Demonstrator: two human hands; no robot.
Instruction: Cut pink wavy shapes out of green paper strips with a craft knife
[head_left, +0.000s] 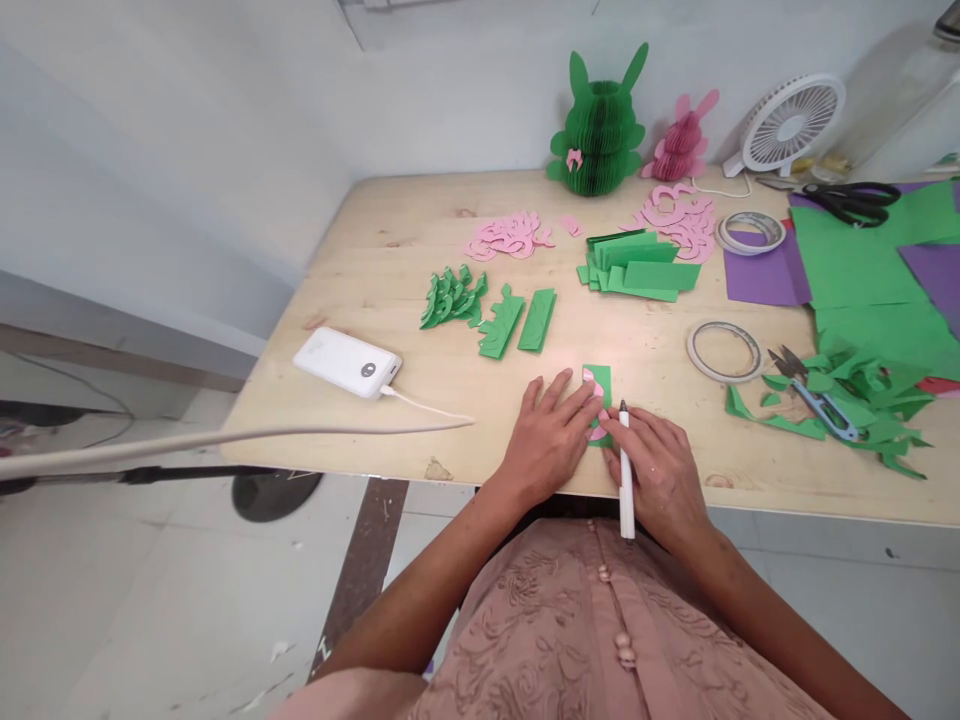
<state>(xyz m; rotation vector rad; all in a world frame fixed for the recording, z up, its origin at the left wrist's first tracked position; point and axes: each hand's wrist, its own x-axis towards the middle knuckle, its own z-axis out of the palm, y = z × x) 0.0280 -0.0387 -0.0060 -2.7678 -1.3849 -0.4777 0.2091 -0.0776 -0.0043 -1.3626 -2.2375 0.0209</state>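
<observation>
Near the table's front edge lies a small green paper strip (604, 376) with a pink paper cutout (590, 377) on top of it. My left hand (546, 430) rests over both from the left, its fingers spread and flat, and covers part of them. My right hand (664, 470) is closed around a white pen (627, 480), whose dark tip points toward the back of the table. Its fingertips touch the right side of the strip and cutout. Beyond my hands lie a folded green paper piece (536, 320) and a partly cut green piece (501, 322).
Green cutouts (452, 297), pink cutouts (510, 236) and stacked green strips (645, 265) lie farther back. Right are tape (726, 351), small scissors (817, 395) and green scraps (877, 390). A white power bank (347, 361) with a cable lies left. Paper figures (600, 135) and a fan (791, 125) stand behind.
</observation>
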